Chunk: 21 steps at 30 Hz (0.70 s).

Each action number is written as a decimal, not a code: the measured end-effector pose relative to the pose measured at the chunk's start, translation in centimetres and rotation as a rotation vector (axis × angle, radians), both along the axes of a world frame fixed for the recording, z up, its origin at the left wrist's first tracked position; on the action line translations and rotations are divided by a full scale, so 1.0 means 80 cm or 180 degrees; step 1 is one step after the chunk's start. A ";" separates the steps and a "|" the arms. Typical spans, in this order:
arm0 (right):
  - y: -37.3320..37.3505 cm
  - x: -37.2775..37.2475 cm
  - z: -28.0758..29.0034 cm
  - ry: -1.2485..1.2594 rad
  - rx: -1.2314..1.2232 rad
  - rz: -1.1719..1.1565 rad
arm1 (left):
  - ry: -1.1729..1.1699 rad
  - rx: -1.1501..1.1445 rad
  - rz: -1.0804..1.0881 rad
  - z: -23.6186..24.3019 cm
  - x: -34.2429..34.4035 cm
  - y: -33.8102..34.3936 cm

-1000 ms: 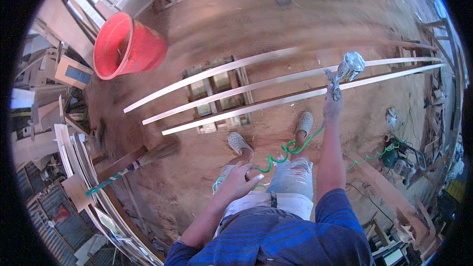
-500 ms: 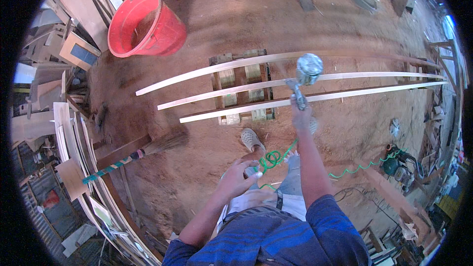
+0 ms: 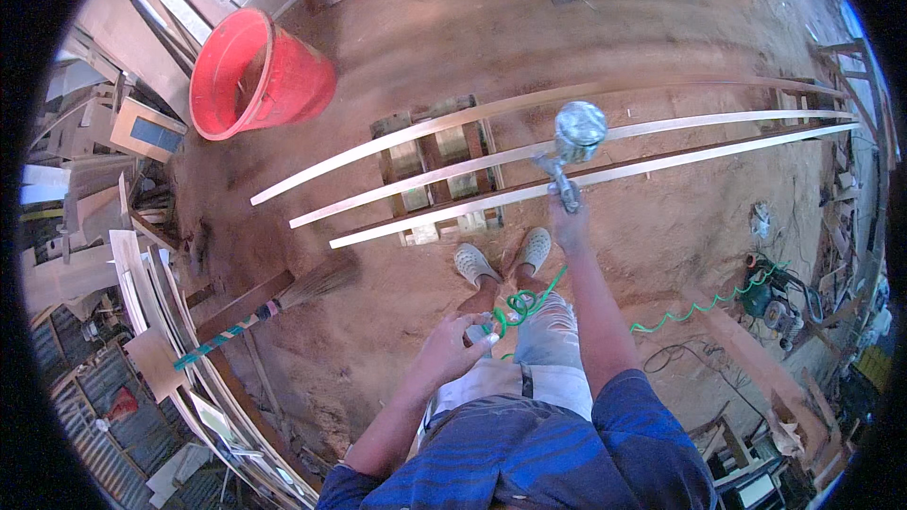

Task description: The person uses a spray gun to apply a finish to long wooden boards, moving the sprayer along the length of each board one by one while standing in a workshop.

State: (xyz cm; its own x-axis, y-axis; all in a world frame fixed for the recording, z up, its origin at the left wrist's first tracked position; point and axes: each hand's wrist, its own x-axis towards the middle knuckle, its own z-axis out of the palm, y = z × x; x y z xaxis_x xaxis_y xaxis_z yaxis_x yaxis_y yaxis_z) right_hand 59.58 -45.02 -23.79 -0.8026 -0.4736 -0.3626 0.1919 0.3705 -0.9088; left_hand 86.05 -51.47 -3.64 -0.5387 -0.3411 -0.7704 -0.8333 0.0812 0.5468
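My right hand [image 3: 570, 227] is wrapped round the handle of a spray gun [image 3: 564, 184] with a silver cup [image 3: 579, 127] on it. The gun is held out above three long, pale wooden strips [image 3: 406, 229], over the nearest two. They lie roughly side by side, running left to right across a low slatted wooden pallet [image 3: 413, 198]. In front of my waist, my left hand [image 3: 452, 348] is curled on a green coiled air hose [image 3: 520, 305], which runs up toward my right hand. Part of that grip is hidden by the fingers.
A red bucket [image 3: 283, 85] stands on the dirt floor at the far left. Below it lies a broom [image 3: 227, 333], near stacked boards [image 3: 156, 307]. The hose reaches a compressor-like machine [image 3: 770, 307] at the right. A wide board [image 3: 746, 349] lies near that machine.
My right hand and the spray gun have moved slightly left along the strips. My feet now stand side by side, both shoes in view. The whole view has shifted a little.
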 end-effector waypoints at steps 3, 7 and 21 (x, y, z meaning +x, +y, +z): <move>0.029 -0.058 -0.019 0.0092 -0.0103 -0.0228 | 0.0012 0.0042 -0.0064 0.002 -0.031 0.010; 0.060 -0.123 -0.018 0.0289 0.0067 -0.0710 | 0.0113 -0.0191 -0.0303 -0.008 -0.057 0.026; 0.113 -0.202 0.002 0.1254 -0.0067 -0.1540 | -0.0011 0.0092 -0.0256 0.002 -0.059 0.020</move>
